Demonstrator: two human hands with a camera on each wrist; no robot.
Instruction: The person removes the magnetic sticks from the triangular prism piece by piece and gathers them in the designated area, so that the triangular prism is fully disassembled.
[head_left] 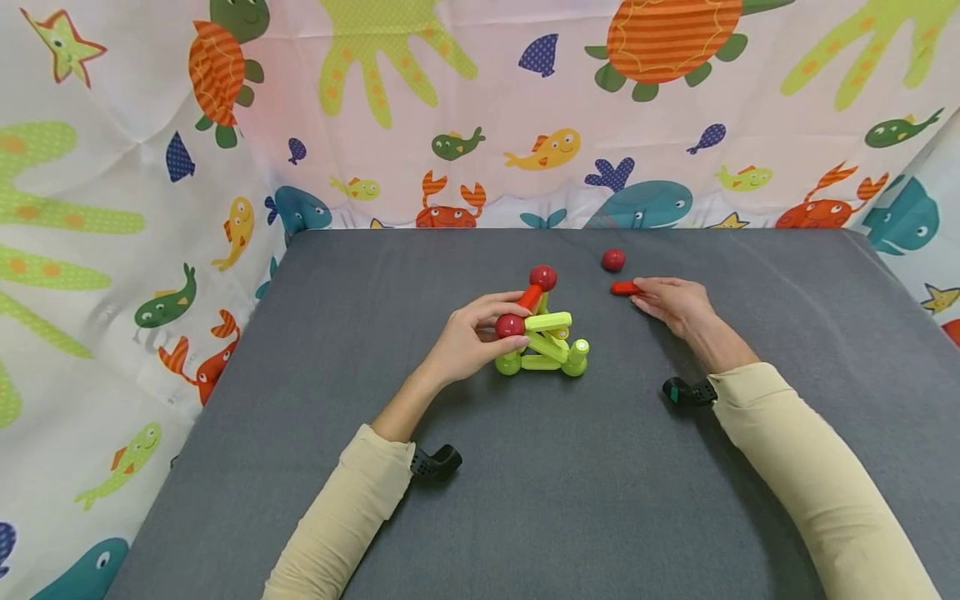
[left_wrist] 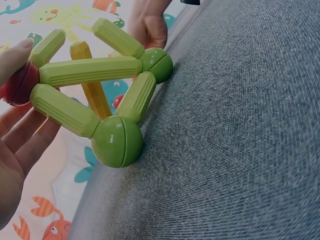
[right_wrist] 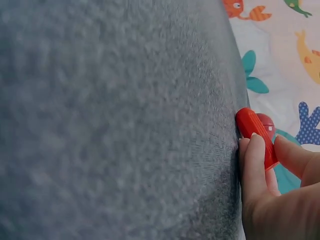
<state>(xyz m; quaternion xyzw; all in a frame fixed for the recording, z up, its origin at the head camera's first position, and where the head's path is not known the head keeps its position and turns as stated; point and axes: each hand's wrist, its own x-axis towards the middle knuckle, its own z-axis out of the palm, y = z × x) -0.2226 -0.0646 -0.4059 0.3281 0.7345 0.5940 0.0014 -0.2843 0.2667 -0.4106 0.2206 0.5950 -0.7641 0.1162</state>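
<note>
A frame of green rods (head_left: 547,322) and balls, like a magnetic building toy, stands mid-table. My left hand (head_left: 467,340) holds its near red ball (head_left: 510,326) between thumb and fingers. From that ball a red rod (head_left: 529,298) slants up to a second red ball (head_left: 543,277). In the left wrist view, a yellow rod (left_wrist: 95,97) shows behind the green ones. My right hand (head_left: 675,305) pinches a separate short red rod (head_left: 622,288) by its right end. Just beyond that rod lies a loose red ball (head_left: 613,260); the right wrist view shows it partly hidden behind the rod (right_wrist: 257,135).
A grey cloth (head_left: 360,333) covers the table. Behind it and on the left hangs a curtain (head_left: 495,117) printed with sea animals. A black wrist device (head_left: 437,462) sits at the left cuff and another black device (head_left: 688,392) at the right.
</note>
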